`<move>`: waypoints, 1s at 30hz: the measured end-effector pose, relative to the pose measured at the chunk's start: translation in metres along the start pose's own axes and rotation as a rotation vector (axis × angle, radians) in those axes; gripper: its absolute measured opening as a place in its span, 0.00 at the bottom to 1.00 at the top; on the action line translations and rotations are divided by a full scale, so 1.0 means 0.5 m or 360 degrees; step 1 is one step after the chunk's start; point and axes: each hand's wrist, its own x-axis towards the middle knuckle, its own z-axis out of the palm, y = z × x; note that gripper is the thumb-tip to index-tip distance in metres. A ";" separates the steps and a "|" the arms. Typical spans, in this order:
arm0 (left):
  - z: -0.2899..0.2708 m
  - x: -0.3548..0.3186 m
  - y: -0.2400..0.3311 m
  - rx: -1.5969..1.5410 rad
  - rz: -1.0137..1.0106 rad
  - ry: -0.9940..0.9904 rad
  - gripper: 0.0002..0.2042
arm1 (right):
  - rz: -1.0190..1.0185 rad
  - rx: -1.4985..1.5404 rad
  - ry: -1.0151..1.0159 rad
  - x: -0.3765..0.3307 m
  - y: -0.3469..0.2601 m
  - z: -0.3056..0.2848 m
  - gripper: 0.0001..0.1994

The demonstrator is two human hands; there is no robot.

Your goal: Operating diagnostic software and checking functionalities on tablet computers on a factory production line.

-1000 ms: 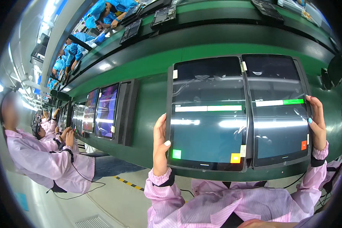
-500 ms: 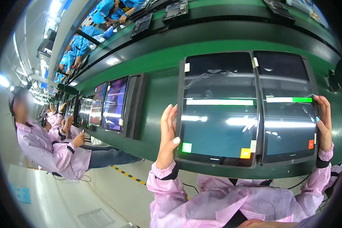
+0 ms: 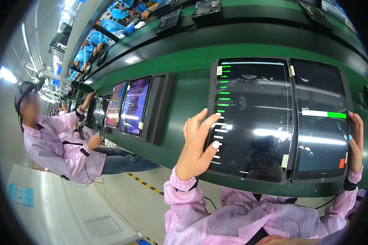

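Note:
Two dark tablets lie side by side in a black tray. Lines of text run down the left tablet, green above and white below. A white and green bar and a red square show on the right tablet. My left hand is open at the left tablet's left edge, fingers spread, with fingertips over the screen beside the text. Along the right tablet's outer edge rests my right hand, its fingers stretched up and its thumb against the side. Both arms wear pink sleeves.
To the left, more lit tablets stand in a black tray on the green bench. A person in pink stands beside them. Beyond runs a raised ledge with opened devices; people in blue work there.
The left tablet's screen has gone from a bar with coloured squares to lines of text. My left hand has moved from the tray's side onto the screen edge, fingers spreading. The right hand stays put.

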 end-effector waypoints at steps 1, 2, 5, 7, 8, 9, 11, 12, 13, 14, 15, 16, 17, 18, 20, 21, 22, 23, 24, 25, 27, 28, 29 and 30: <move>0.001 0.000 -0.001 -0.0003 0.0004 -0.0008 0.25 | 0.0006 -0.0001 0.0006 -0.001 0.000 0.000 0.33; 0.000 0.000 -0.002 0.0054 0.0002 -0.0021 0.25 | 0.0016 -0.0013 0.0014 -0.001 0.000 0.000 0.33; -0.006 -0.001 0.000 0.0182 -0.0006 -0.0081 0.27 | 0.0035 -0.0006 0.0004 0.001 -0.016 0.008 0.33; -0.007 -0.001 0.005 0.0250 -0.0011 -0.0117 0.28 | 0.0036 0.0005 -0.0016 0.003 -0.022 0.009 0.33; -0.007 -0.001 0.007 0.0103 -0.0015 -0.0056 0.29 | 0.0023 0.0085 0.0006 0.002 -0.019 0.013 0.32; -0.005 0.000 0.006 -0.0045 -0.0014 -0.0001 0.30 | 0.0012 0.0164 0.0035 0.000 -0.016 0.016 0.31; -0.002 -0.001 0.006 -0.0058 -0.0023 -0.0023 0.32 | 0.0015 0.0155 0.0064 0.000 -0.030 0.020 0.31; -0.003 -0.001 0.007 -0.0021 -0.0025 -0.0058 0.32 | 0.0023 0.0135 0.0059 -0.001 -0.041 0.019 0.31; -0.002 -0.001 0.010 0.0012 -0.0023 -0.0091 0.32 | 0.0031 0.0111 0.0056 -0.002 -0.050 0.017 0.30; -0.006 -0.005 0.014 0.0032 -0.0014 -0.0128 0.30 | 0.0059 0.0129 0.0149 -0.004 -0.057 0.026 0.28; -0.007 -0.009 0.014 0.0132 -0.0029 -0.0166 0.27 | -0.0040 0.0029 0.0146 -0.002 -0.056 0.026 0.26; -0.008 -0.011 0.019 0.0158 -0.0046 -0.0162 0.26 | -0.0071 -0.0071 0.0147 -0.001 -0.074 0.035 0.25; -0.007 -0.010 0.025 0.0182 -0.0061 -0.0159 0.25 | -0.0142 -0.0077 0.0212 -0.003 -0.083 0.048 0.23; -0.007 -0.008 0.029 0.0171 -0.0104 -0.0138 0.24 | -0.0235 -0.0280 0.0137 -0.004 -0.105 0.049 0.22; -0.005 -0.010 0.026 0.0158 -0.0109 -0.0123 0.24 | -0.0390 -0.0602 -0.0031 -0.004 -0.139 0.058 0.20; -0.002 -0.011 0.024 0.0114 -0.0111 -0.0098 0.24 | -0.0446 -0.0743 -0.0118 -0.005 -0.157 0.062 0.19; 0.000 -0.010 0.024 0.0096 -0.0090 -0.0105 0.24 | -0.0457 -0.0802 -0.0166 -0.008 -0.169 0.067 0.18; 0.001 -0.008 0.024 0.0062 -0.0098 -0.0093 0.24 | -0.0491 -0.0818 -0.0197 -0.012 -0.172 0.069 0.17; 0.002 -0.005 0.024 0.0029 -0.0109 -0.0081 0.24 | -0.0517 -0.0841 -0.0226 -0.016 -0.174 0.070 0.17; 0.002 -0.001 0.022 0.0015 -0.0097 -0.0087 0.24 | -0.0543 -0.0862 -0.0258 -0.020 -0.178 0.070 0.16; 0.001 -0.009 0.020 -0.0013 -0.0120 -0.0061 0.24 | -0.0657 -0.0787 -0.0361 -0.029 -0.177 0.081 0.14; 0.001 -0.008 0.021 -0.0010 -0.0124 -0.0069 0.24 | -0.0763 -0.0856 -0.0498 -0.031 -0.180 0.087 0.14; 0.004 -0.009 0.022 -0.0010 -0.0135 -0.0071 0.24 | -0.0873 -0.0919 -0.0636 -0.033 -0.184 0.095 0.13; 0.003 -0.009 0.020 -0.0052 -0.0136 -0.0063 0.24 | -0.0948 -0.0929 -0.0703 -0.035 -0.190 0.109 0.12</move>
